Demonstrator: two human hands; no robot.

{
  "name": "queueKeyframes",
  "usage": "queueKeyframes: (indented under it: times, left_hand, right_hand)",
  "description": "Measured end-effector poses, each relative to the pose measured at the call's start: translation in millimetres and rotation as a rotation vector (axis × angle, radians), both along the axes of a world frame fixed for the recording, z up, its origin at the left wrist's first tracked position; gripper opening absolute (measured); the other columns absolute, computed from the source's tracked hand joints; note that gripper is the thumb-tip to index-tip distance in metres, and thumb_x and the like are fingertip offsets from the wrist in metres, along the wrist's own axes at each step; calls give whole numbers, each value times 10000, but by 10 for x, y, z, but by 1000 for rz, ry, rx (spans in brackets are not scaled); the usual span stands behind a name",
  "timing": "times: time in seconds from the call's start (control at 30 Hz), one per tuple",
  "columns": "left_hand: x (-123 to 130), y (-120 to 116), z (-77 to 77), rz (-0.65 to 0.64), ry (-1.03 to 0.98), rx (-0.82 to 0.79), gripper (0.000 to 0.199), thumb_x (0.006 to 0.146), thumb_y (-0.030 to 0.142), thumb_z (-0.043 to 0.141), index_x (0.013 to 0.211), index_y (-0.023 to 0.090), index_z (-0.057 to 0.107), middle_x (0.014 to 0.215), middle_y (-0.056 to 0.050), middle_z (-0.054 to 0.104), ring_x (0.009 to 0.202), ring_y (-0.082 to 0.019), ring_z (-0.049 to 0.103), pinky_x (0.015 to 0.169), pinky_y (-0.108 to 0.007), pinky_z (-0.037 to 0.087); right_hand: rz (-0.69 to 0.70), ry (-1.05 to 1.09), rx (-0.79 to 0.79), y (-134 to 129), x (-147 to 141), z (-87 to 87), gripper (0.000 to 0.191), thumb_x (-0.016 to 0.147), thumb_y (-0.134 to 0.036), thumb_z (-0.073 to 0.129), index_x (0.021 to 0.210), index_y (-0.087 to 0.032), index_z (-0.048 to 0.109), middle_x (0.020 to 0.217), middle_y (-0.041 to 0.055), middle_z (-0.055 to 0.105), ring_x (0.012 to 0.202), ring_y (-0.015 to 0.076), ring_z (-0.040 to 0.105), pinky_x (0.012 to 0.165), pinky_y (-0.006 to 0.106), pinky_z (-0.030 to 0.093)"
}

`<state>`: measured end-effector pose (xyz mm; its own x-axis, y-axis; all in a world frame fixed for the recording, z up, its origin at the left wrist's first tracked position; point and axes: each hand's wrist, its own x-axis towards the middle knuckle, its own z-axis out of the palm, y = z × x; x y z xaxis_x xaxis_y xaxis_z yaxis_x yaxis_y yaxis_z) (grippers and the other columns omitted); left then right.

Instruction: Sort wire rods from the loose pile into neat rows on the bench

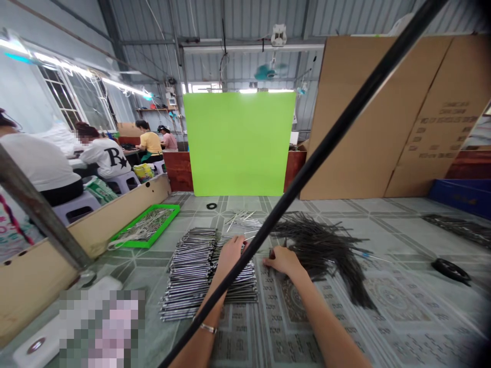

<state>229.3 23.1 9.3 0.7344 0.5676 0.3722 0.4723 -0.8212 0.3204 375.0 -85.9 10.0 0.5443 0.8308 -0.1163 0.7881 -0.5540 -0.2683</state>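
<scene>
Nearest, a black pole (307, 174) slants across the view in front of the left forearm. On the patterned tile floor (395, 301), the left hand (230, 254) rests curled fingers on a stack of metal rods (207, 276), and the right hand (280, 260) spreads its fingers at the edge of a tangled pile of dark wires (318, 250); whether either grips cannot be told. Beyond the fingers stand a green backdrop (238, 143) and cardboard sheets (387, 117), with seated co-workers (107, 156) to the left under a corrugated metal roof (238, 25).

Green backdrop (239, 143) — patterned tile floor (399, 214)

Metal rods (207, 276) left, wire pile (318, 250) right, tray (164, 227) beyond rods
</scene>
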Motion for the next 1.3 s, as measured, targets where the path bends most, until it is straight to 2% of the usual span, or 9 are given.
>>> queueKeyframes:
  times: [0.1, 0.23, 0.4, 0.7, 0.87, 1.0, 1.13, 1.23, 1.3]
  left_hand:
    - [-11, -14, 17, 0, -13, 0, 241, 905, 335, 358, 923, 184, 546, 921, -59, 604, 860, -186, 589, 753, -280, 436]
    - [-25, -32, 47, -10, -35, -13, 236, 905, 326, 360, 919, 189, 551, 926, -55, 607, 854, -177, 585, 757, -274, 432]
    - [-37, -50, 64, 0, -56, -4, 226, 901, 322, 374, 915, 191, 557, 921, -49, 611, 866, -179, 579, 775, -273, 428]
    - [-55, -2, 43, -8, -75, 26, 244, 900, 347, 372, 934, 194, 560, 927, -54, 617, 856, -185, 581, 740, -280, 438]
    - [-67, 16, 36, -2, -75, 7, 276, 909, 362, 347, 946, 189, 559, 939, -69, 616, 862, -182, 578, 758, -280, 431]
    - [-70, -3, 36, -26, -62, 2, 296, 913, 374, 334, 942, 185, 560, 927, -80, 612, 870, -187, 573, 761, -287, 427]
    - [-73, -11, 46, -37, -41, -1, 302, 917, 374, 326, 947, 185, 559, 933, -81, 608, 890, -186, 567, 772, -287, 420]
    - [-74, -10, 54, -26, -29, 2, 313, 919, 369, 317, 939, 176, 564, 925, -78, 605, 875, -187, 568, 773, -291, 419]
    - [-75, -13, 62, -18, -17, -3, 313, 916, 371, 326, 930, 174, 569, 921, -74, 604, 868, -189, 569, 776, -295, 419]
  right_hand:
    - [83, 73, 74, 38, -18, -43, 234, 722, -368, 610, 855, -181, 652, 936, 79, 688, 897, 218, 619, 724, 278, 408]
    - [85, 102, 108, 38, -9, -68, 186, 701, -246, 609, 873, -180, 637, 935, 60, 680, 882, 194, 612, 712, 256, 395]
    - [37, 111, 109, -1, 86, -102, 195, 674, -211, 615, 868, -189, 619, 885, 57, 669, 835, 188, 609, 670, 244, 392]
    - [113, 247, 140, 59, 267, -219, 147, 653, -133, 586, 798, -148, 606, 729, 42, 649, 696, 174, 592, 628, 253, 413]
    - [69, 267, 226, 61, 343, -226, 148, 676, -128, 542, 792, -145, 633, 783, 56, 673, 759, 192, 617, 685, 271, 445]
    - [24, 282, 308, 43, 484, -219, 136, 696, -133, 510, 726, -144, 643, 804, 88, 681, 818, 238, 622, 766, 341, 459]
    - [-112, 471, 553, 37, 517, -157, 61, 680, -178, 558, 696, -163, 615, 780, 80, 671, 759, 226, 623, 710, 360, 499]
    - [-199, 786, 926, 73, 377, -77, 166, 670, -309, 629, 763, -183, 575, 777, 45, 665, 644, 173, 614, 591, 321, 530]
    - [-173, 984, 1158, 117, 240, -29, 285, 635, -393, 683, 789, -195, 547, 772, 19, 669, 635, 147, 620, 619, 309, 546]
